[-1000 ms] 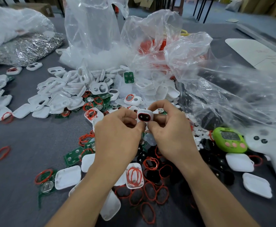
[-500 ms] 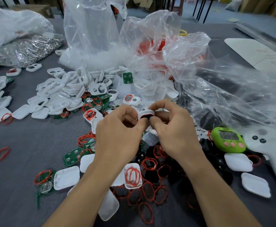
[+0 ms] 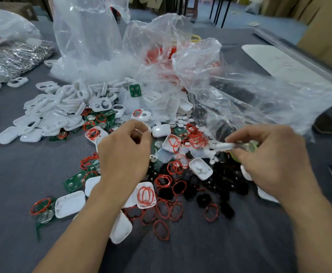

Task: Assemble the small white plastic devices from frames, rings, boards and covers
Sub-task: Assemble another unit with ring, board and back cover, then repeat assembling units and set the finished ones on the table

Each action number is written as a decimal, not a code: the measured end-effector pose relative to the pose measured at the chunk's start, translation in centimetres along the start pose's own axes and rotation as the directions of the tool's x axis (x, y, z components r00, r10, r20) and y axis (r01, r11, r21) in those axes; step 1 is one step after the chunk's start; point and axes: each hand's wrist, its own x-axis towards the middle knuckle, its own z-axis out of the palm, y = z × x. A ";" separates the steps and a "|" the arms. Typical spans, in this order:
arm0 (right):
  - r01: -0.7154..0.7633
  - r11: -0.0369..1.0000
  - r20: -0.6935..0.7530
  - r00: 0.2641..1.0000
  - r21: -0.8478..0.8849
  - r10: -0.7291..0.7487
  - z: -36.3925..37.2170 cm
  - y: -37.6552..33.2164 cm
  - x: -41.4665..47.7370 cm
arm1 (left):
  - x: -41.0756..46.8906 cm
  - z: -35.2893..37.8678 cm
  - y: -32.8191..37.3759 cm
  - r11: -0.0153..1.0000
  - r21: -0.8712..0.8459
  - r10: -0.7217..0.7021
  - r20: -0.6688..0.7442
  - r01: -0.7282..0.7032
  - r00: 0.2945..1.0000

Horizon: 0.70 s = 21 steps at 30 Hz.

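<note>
Ok so the right hand (image 3: 269,154) is pinching a white plastic piece (image 3: 223,146) between thumb and fingertips. It's held up over the mess in the middle of the table (image 3: 23,174), a bit right of centre. The piece is edge-on and smeared with blur, so I honestly can't tell if it's a frame, a cover or a finished unit. Right behind those fingers there's something lime green (image 3: 251,147), mostly hidden by the hand.

The left hand (image 3: 125,152) hangs over the pile just left of centre, fingers curled in with the thumb against the index. Can't tell whether it's got anything in there, since the back of the hand blocks it.

Underneath there are red rings (image 3: 145,194) all over, some sitting inside upturned white covers (image 3: 70,203). Green boards (image 3: 75,180) poke out beside the left wrist, and a heap of black bits (image 3: 202,200) is partly covered by the right forearm. White frames (image 3: 48,103) are heaped toward the far left of the table. Crumpled clear plastic bags (image 3: 88,36) run across the far side, and what's inside them is just a white and red haze. A silvery bag (image 3: 13,60) runs out of view on the left.
</note>
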 end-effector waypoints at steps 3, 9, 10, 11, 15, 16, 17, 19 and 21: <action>-0.075 0.990 -0.037 0.997 -0.119 0.071 -0.6 1.8 -2.1 | -0.3 -0.1 0.4 0.999 0.010 0.033 0.022 -0.033 0.999; -0.084 0.976 0.017 0.996 -0.201 0.089 -0.2 3.4 -4.6 | -1.5 -0.2 1.0 0.988 0.013 0.151 0.082 -0.153 0.985; -0.077 0.982 -0.006 0.997 -0.172 0.077 -0.2 3.3 -4.6 | -1.6 -0.1 1.0 0.982 0.026 0.183 0.106 -0.187 0.977; -0.051 0.989 -0.028 0.998 -0.139 0.047 -0.1 2.9 -4.5 | -1.7 0.0 0.9 0.976 0.037 0.209 0.140 -0.216 0.968; 0.100 0.995 0.031 0.994 0.010 -0.101 2.3 -0.1 -3.2 | -1.6 0.4 0.6 0.961 0.070 0.238 0.274 -0.266 0.932; 0.105 0.994 0.081 0.991 0.034 -0.107 3.4 -0.9 -2.5 | -1.5 0.5 0.4 0.960 0.078 0.239 0.284 -0.271 0.929; 0.103 0.994 0.133 0.985 0.043 -0.108 4.6 -1.6 -1.8 | -1.4 0.6 0.2 0.956 0.089 0.245 0.284 -0.280 0.927; 0.107 0.994 0.224 0.968 0.025 -0.110 6.9 -2.8 0.0 | -1.0 0.6 -0.6 0.938 0.153 0.256 0.302 -0.312 0.918; 0.079 0.996 0.286 0.954 0.047 -0.089 8.8 -3.7 1.9 | -0.5 0.6 -1.4 0.917 0.241 0.220 0.359 -0.318 0.907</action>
